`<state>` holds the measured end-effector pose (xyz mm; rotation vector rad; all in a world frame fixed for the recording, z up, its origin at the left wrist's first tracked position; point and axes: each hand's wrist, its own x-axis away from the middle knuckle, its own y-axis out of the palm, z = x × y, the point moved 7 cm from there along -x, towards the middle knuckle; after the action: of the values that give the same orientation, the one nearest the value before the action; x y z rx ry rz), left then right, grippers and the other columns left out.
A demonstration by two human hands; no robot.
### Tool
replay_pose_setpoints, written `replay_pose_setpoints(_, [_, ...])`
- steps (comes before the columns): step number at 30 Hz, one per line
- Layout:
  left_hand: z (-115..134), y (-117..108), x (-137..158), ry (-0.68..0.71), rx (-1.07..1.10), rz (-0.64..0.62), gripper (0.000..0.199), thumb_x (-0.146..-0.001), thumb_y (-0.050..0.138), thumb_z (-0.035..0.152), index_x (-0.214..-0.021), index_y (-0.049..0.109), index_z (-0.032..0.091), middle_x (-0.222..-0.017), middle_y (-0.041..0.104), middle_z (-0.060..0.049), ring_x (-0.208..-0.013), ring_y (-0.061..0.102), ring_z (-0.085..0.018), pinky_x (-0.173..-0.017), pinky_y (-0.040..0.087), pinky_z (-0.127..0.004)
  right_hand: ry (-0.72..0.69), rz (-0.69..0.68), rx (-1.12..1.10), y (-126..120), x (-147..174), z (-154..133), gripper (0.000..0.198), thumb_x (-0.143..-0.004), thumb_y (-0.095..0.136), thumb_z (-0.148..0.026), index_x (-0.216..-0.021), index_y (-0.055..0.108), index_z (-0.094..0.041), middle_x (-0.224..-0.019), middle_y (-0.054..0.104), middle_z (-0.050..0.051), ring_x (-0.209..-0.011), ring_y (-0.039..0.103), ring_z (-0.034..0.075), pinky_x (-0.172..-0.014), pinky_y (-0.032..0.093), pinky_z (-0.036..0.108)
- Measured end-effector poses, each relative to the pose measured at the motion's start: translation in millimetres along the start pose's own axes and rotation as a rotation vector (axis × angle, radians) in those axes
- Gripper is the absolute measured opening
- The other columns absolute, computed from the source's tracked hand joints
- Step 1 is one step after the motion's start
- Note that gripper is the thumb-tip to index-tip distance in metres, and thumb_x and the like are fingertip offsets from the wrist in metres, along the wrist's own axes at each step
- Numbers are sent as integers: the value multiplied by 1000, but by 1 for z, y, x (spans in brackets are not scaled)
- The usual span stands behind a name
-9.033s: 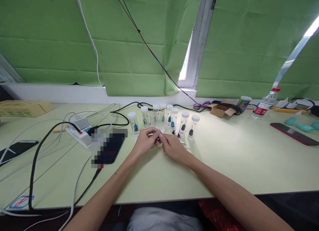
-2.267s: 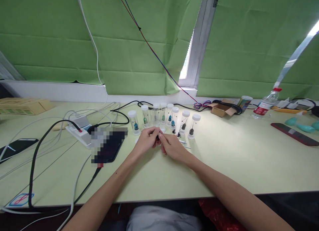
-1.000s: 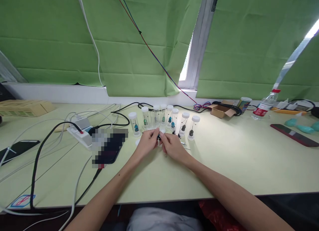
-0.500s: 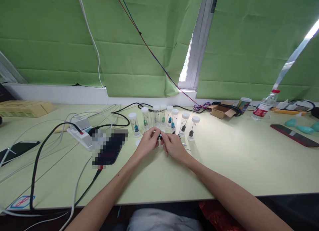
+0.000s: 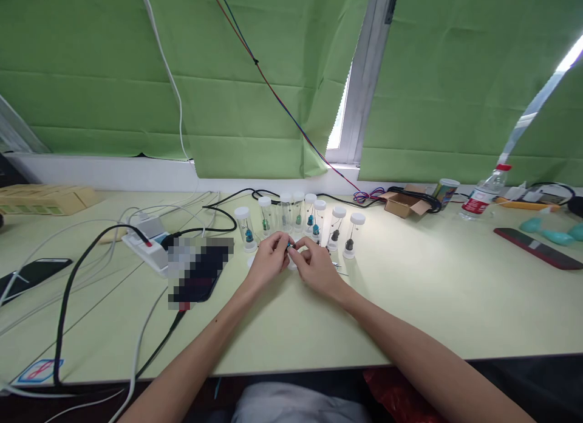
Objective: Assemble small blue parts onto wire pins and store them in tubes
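My left hand (image 5: 270, 256) is closed in a pinch on a small dark and blue piece (image 5: 290, 245), too small and too covered by fingers to name. From the other side, my right hand (image 5: 316, 264) bends its thumb and forefinger onto the same piece. Behind both hands stand several clear capped tubes, among them a left tube (image 5: 246, 230) with a blue part inside and a right tube (image 5: 354, 236) with a dark part. A white cap or base shows partly under my fingers. Thin metal pins (image 5: 339, 270) lie just right of my right hand.
On the left are a partly pixelated phone (image 5: 214, 271), a white power strip (image 5: 152, 251) and trailing cables. A small open carton (image 5: 403, 204), a water bottle (image 5: 483, 195) and a dark red flat device (image 5: 537, 248) stand or lie to the right. Green blinds hang behind.
My right forefinger has lifted into an arch and its grip has shifted on the small piece. More of the blue on it shows. The tubes have not moved.
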<state>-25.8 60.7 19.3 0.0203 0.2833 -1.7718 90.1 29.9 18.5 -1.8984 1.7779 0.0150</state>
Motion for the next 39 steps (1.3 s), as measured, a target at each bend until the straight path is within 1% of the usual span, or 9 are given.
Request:
replay_pose_setpoints(5, [-1, -2, 0, 5, -13, 28, 31, -87, 52, 50, -78, 51, 20, -45, 38, 8, -39, 33, -8, -42, 25, -21, 7, -5, 15, 0, -1, 0, 33, -94, 43, -48, -74, 47, -22, -46, 45, -7, -43, 41, 12, -51, 33, 25])
replay_pose_setpoints(9, [-2, -1, 0, 21, -12, 11, 31, -87, 53, 50, -79, 49, 21, -46, 40, 8, -38, 33, -8, -42, 25, -21, -7, 13, 45, -1, -3, -1, 43, -97, 37, -48, -65, 47, -21, -46, 46, -4, -46, 45, 13, -56, 37, 26])
replay_pose_setpoints(13, [1, 0, 0, 18, -2, 8, 30, -87, 53, 49, -78, 48, 21, -46, 40, 8, -37, 31, -7, -41, 25, -21, 3, 20, 44, -1, -3, 0, 44, -97, 35, -49, -66, 49, -21, -47, 48, -3, -48, 46, 13, -56, 37, 27])
replay_pose_setpoints(18, [3, -3, 1, 3, 4, 52, 29, -87, 53, 48, -78, 49, 21, -45, 37, 9, -38, 32, -7, -42, 24, -20, 19, 0, 4, -1, -1, -2, 28, -92, 47, -48, -82, 50, -22, -45, 45, -8, -43, 40, 12, -50, 32, 24])
replay_pose_setpoints(21, [2, -4, 1, -1, 6, 60, 29, -87, 54, 48, -78, 49, 21, -47, 38, 9, -39, 32, -7, -42, 23, -20, 4, 0, -13, -1, 0, -4, 23, -91, 50, -44, -85, 49, -22, -45, 44, -9, -42, 37, 10, -50, 30, 23])
replay_pose_setpoints(29, [6, -2, 2, 31, -19, 48, 31, -87, 54, 48, -73, 48, 21, -48, 37, 8, -39, 32, -8, -42, 25, -22, -14, 1, 43, 2, -2, 0, 41, -96, 40, -49, -66, 46, -21, -47, 45, -5, -46, 43, 12, -54, 35, 26])
replay_pose_setpoints(32, [5, -2, 2, 38, -32, 53, 31, -87, 53, 47, -73, 48, 20, -48, 38, 8, -40, 32, -8, -43, 26, -22, -3, 11, 54, 1, -2, 0, 45, -97, 37, -50, -65, 48, -21, -47, 45, -4, -48, 44, 12, -56, 36, 26])
replay_pose_setpoints(35, [3, -4, 1, 45, -40, 71, 30, -87, 52, 46, -73, 48, 20, -49, 37, 8, -40, 32, -7, -43, 26, -22, 9, 17, 36, 0, -1, 0, 39, -96, 40, -50, -71, 50, -21, -47, 45, -5, -46, 42, 12, -53, 34, 26])
replay_pose_setpoints(39, [2, -5, 0, 45, -29, 89, 29, -87, 52, 45, -73, 48, 21, -52, 39, 7, -42, 33, -8, -43, 26, -22, -21, 20, 11, -1, 0, -2, 22, -91, 50, -44, -85, 52, -22, -45, 41, -10, -43, 37, 11, -52, 29, 24])
